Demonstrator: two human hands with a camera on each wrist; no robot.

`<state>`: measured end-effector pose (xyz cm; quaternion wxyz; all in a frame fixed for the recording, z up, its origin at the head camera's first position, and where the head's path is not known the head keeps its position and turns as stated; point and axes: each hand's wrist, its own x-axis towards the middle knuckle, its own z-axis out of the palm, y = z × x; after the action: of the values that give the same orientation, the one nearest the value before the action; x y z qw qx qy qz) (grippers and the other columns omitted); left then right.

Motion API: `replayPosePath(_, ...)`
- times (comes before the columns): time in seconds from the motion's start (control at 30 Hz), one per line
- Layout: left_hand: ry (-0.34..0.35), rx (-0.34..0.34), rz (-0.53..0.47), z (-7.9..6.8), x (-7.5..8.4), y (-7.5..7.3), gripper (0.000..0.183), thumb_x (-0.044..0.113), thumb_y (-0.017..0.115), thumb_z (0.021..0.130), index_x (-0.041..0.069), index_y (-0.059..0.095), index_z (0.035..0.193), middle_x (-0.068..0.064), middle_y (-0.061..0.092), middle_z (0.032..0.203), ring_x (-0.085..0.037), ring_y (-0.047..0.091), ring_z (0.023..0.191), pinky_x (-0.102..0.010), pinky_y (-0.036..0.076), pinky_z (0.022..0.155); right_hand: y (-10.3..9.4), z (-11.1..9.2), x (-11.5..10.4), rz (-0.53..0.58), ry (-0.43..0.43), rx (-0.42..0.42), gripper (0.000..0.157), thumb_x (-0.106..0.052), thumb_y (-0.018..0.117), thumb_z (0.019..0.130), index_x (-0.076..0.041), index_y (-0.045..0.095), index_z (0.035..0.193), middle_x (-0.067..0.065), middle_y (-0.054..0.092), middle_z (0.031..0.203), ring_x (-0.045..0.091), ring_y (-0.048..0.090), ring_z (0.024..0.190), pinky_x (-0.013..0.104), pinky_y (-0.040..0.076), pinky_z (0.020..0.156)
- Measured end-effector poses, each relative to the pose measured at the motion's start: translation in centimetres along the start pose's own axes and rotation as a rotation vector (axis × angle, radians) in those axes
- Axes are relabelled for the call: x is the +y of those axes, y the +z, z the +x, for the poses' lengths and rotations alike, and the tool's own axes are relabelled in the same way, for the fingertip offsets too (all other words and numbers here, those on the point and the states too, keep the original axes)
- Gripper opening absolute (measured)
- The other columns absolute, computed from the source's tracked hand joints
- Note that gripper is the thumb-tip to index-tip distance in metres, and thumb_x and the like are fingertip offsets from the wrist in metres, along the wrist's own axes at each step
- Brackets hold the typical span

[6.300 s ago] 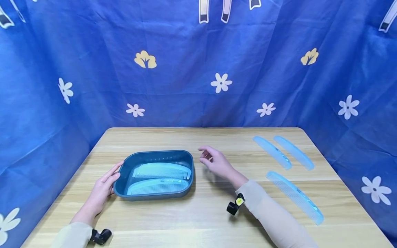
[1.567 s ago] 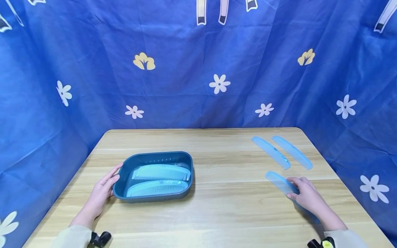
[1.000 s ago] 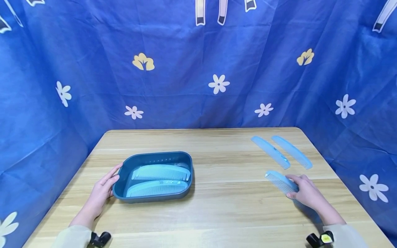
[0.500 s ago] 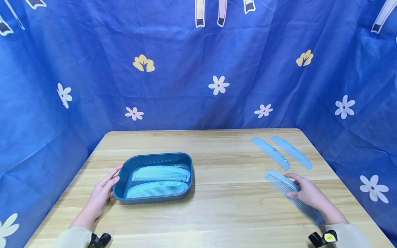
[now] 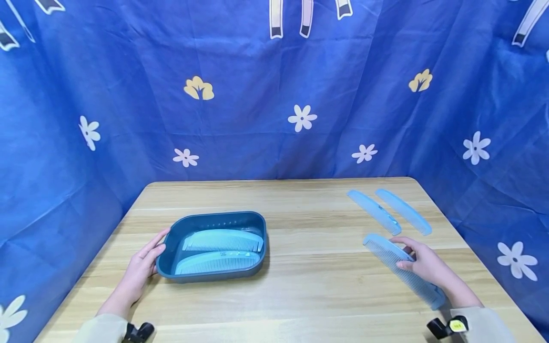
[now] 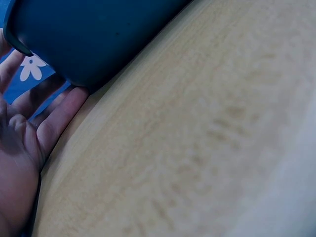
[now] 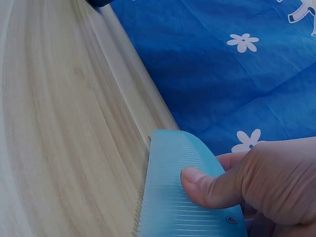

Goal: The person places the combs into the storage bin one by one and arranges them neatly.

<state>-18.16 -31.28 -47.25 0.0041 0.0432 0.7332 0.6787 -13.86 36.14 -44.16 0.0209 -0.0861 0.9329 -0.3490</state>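
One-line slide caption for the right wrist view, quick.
Right hand holding a blue comb, with the wooden table at left and flowered cloth behind.

Blue flowered backdrop [image 5: 244, 124], pale wooden table [image 5: 313, 286]

Combs [image 5: 411, 280] and tub [image 5: 214, 277] look smooth plastic, table [image 5: 309, 267] wood-grained, curtain [image 5: 240, 119] creased cloth.

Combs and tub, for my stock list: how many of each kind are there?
Combs: 5 (2 in the tub, 1 in the right hand, 2 on the table)
Tub: 1
Total: 6
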Motion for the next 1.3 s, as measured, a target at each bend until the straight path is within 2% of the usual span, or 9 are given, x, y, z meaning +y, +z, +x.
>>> replayPosePath(0.17, -0.004, -0.001, 0.003, 0.0, 0.0, -0.1, 0.048, 0.024, 0.047, 0.099, 0.022, 0.034, 0.145, 0.021, 0.056, 0.113, -0.005, 0.064, 0.089, -0.024, 0.053, 0.067, 0.0, 0.2, -0.4, 0.019, -0.005, 0.013, 0.055, -0.002, 0.070, 0.080, -0.005, 0.049, 0.131, 0.007, 0.055, 0.087, 0.019, 0.050, 0.067, 0.029, 0.043, 0.057)
replayPosePath(0.4, -0.007, 0.001, 0.017, 0.1, 0.1, 0.0, 0.048, 0.026, 0.047, 0.099, 0.023, 0.035, 0.145, 0.020, 0.055, 0.114, -0.005, 0.063, 0.088, -0.024, 0.053, 0.067, 0.3, 0.6, -1.1, 0.034, -0.025, 0.084, 0.056, -0.005, 0.072, 0.079, -0.003, 0.050, 0.130, 0.008, 0.054, 0.089, 0.019, 0.051, 0.072, 0.028, 0.045, 0.060)
replayPosePath(0.67, -0.012, 0.002, 0.007, 0.1, 0.1, 0.0, 0.049, 0.025, 0.047, 0.099, 0.023, 0.034, 0.145, 0.021, 0.057, 0.112, -0.005, 0.064, 0.088, -0.024, 0.053, 0.067, 0.7, 1.5, -1.6, 0.082, -0.028, 0.127, 0.055, -0.007, 0.072, 0.080, -0.004, 0.050, 0.131, 0.010, 0.051, 0.090, 0.018, 0.048, 0.069, 0.026, 0.044, 0.057)
replayPosePath(0.93, -0.019, 0.002, 0.028, 0.2, 0.0, -0.1, 0.048, 0.028, 0.047, 0.099, 0.024, 0.034, 0.145, 0.023, 0.055, 0.113, -0.004, 0.063, 0.090, -0.023, 0.053, 0.067, 1.3, 1.8, -2.6, 0.166, -0.108, 0.214, 0.055, -0.005, 0.071, 0.081, -0.004, 0.050, 0.131, 0.012, 0.054, 0.092, 0.014, 0.050, 0.065, 0.026, 0.043, 0.054)
replayPosePath(1.3, -0.007, 0.005, 0.035, 0.2, -0.2, -0.2, 0.048, 0.028, 0.047, 0.099, 0.023, 0.035, 0.145, 0.021, 0.054, 0.115, -0.005, 0.063, 0.090, -0.024, 0.053, 0.068, 2.0, 2.7, -3.5, 0.238, -0.150, 0.259, 0.055, -0.008, 0.072, 0.081, -0.005, 0.051, 0.131, 0.011, 0.055, 0.092, 0.014, 0.052, 0.069, 0.024, 0.045, 0.057)
